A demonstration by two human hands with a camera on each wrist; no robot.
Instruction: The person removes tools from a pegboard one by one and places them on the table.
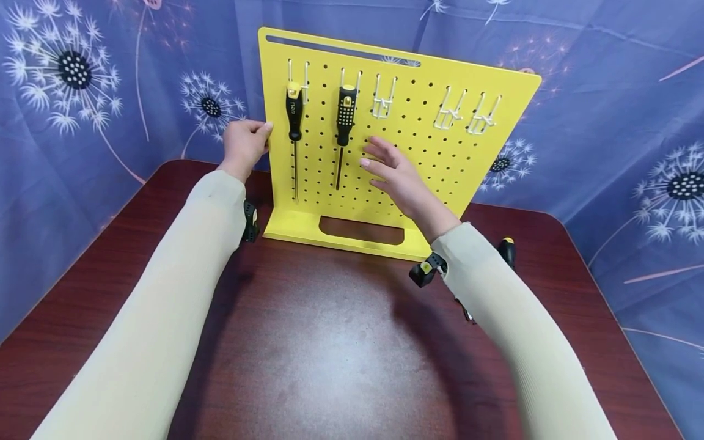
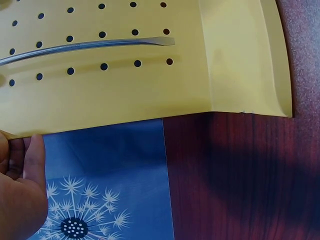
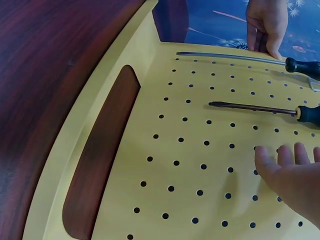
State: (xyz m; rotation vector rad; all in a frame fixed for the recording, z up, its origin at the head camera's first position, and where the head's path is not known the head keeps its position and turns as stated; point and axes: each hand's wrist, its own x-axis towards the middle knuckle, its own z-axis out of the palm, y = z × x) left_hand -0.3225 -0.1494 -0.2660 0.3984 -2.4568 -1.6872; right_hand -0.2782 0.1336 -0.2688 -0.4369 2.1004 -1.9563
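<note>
A yellow pegboard stands upright on the table. My left hand pinches its left edge between thumb and fingers; in the left wrist view that hand is partly cut off. Two black-and-yellow screwdrivers hang tip down on white hooks: a longer one near the left edge, and one with a dotted handle to its right. Its flat tip shows in the right wrist view, beside the longer shaft. Right of the dotted screwdriver, my right hand hovers before the board, fingers spread, holding nothing.
Bare white hooks sit right of the screwdrivers, with two more farther right. On the dark wooden table, a black-and-yellow handle lies partly behind my right sleeve. A flowered blue cloth hangs behind.
</note>
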